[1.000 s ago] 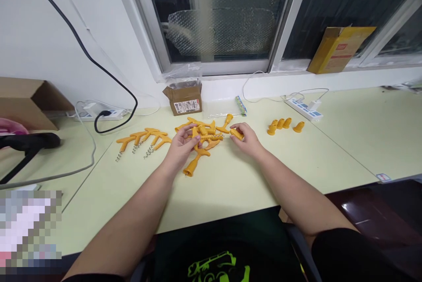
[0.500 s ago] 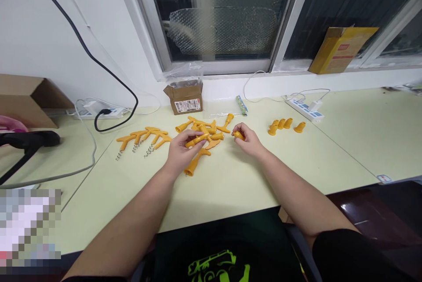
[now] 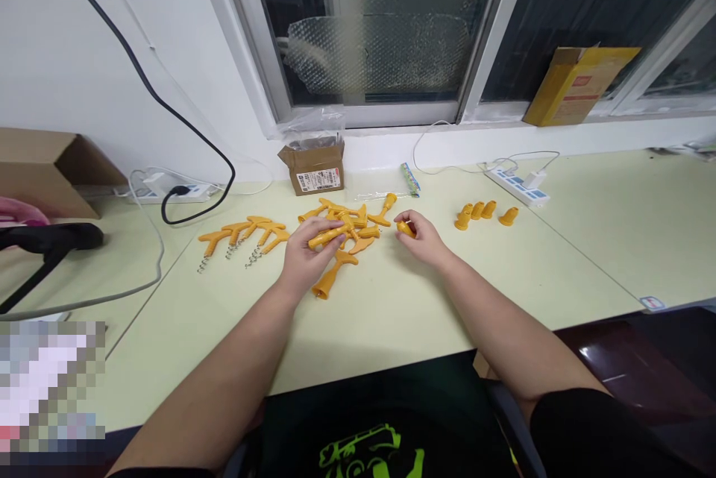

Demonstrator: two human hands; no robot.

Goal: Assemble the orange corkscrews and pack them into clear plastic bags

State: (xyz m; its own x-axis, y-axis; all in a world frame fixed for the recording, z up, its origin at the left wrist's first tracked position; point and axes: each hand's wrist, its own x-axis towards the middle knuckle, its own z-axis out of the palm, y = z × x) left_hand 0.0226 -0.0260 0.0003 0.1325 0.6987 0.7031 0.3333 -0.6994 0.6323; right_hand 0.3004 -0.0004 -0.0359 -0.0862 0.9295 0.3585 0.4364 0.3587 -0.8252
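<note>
The left hand [image 3: 306, 248] has its grip pinched on a yellow handle [image 3: 325, 237], held slantwise above the near side of a pile of yellow pieces [image 3: 362, 245] on the worktop [image 3: 403, 329]. The right hand [image 3: 424, 239] closes its grip on a small yellow sleeve [image 3: 405, 229], just right of the pile, apart from the handle. Left of the left hand lie yellow-handled corkscrews [image 3: 259, 221], their metal spirals bare. Four yellow caps [image 3: 477, 210] stand well right, and a cardboard carton [image 3: 318, 167] sits behind the pile.
</note>
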